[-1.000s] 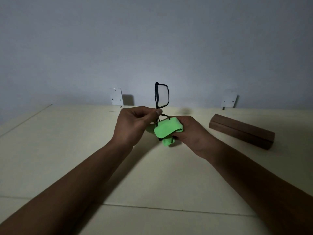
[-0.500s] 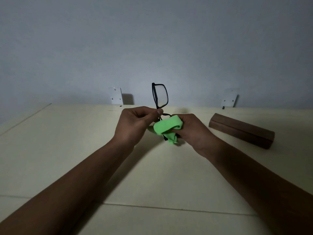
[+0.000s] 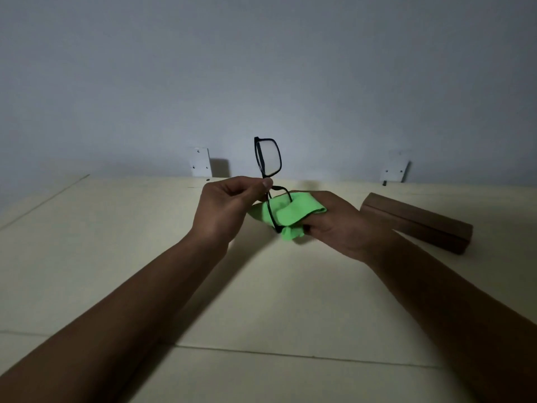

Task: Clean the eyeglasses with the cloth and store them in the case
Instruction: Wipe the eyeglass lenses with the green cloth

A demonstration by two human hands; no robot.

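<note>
A: While the left hand (image 3: 225, 209) pinches the black eyeglasses (image 3: 268, 158) at the bridge btwn thumb and forefinger, what's the right doing?

B: From my remote feed, I see the right hand (image 3: 334, 222) closed on the green cloth (image 3: 286, 212), which is wrapped round the lower lens and frame. The upper lens stands clear above the left thumb, frame turned on end.

A: And where's the pair vs. the table?

B: Held up off the cream tabletop (image 3: 276, 286), approx. centre of view, both forearms reaching in from the near edge. The cloth's loose corner hangs below the right fingers.

A: The case?

B: The brown case (image 3: 418, 222) lies shut on the table, right of the right hand and apart from it, angled away toward the wall. I also see two white brackets (image 3: 200, 162) at the wall's foot, behind the hands.
</note>
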